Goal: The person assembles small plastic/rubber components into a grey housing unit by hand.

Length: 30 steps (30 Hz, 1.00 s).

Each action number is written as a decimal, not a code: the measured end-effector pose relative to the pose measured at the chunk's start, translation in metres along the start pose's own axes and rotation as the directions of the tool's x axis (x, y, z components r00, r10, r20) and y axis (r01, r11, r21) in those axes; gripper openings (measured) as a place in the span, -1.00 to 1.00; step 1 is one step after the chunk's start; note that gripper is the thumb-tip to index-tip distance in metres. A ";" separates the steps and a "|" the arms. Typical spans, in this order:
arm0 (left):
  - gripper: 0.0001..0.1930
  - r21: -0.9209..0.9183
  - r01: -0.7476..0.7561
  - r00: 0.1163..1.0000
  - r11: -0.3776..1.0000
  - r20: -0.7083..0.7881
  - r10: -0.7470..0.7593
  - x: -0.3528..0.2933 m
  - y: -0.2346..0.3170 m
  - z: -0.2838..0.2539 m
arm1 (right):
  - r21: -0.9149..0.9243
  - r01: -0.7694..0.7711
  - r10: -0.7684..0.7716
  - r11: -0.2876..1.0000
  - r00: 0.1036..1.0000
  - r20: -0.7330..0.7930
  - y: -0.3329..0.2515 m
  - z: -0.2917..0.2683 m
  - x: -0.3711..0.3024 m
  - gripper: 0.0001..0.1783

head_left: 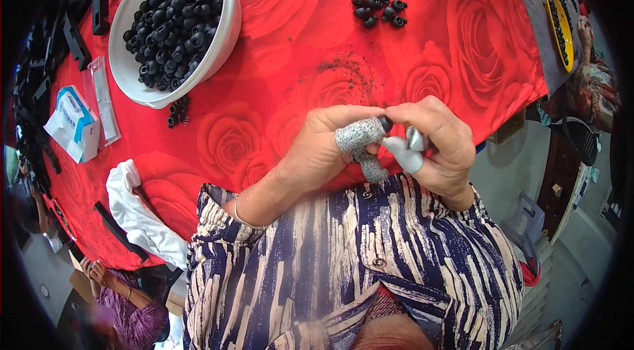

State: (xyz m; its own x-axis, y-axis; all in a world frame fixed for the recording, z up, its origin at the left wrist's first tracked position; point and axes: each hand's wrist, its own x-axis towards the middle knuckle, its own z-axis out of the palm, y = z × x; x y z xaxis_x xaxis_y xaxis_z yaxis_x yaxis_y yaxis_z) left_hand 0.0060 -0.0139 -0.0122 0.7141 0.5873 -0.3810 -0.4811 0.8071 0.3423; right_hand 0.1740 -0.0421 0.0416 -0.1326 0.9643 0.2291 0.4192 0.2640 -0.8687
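Observation:
In front of my body, above the near edge of the table, my two hands are close together. My left hand pinches a small black round part, with speckled grey covers on its fingers. My right hand touches the part from the other side. Its thumb has a pale grey cover, and its fingers are closed on a small silver metal piece, whose exact kind I cannot make out. Ahead of my hands, similar black parts lie in a loose cluster. Dark crumbs are scattered between the cluster and my hands.
At the left stands a white bowl heaped with black parts, and a few more parts lie beside it. A white-and-blue packet, a white cloth and black strips are further left. A yellow tray is at far right. Other people sit nearby.

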 end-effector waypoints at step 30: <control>-0.77 0.054 0.033 0.952 0.998 0.303 -0.048 0.001 0.001 -0.004 | -0.278 0.429 -0.456 0.859 0.889 -0.036 0.002 0.004 -0.011 -0.65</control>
State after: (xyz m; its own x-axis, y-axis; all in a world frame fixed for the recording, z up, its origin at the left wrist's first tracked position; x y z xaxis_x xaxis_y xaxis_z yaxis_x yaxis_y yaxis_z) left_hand 0.0046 -0.0123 -0.0161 0.8570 0.5014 -0.1189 -0.4287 0.8218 0.3754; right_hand 0.1724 -0.0521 0.0361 -0.2769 0.7379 0.6155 0.5533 0.6461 -0.5257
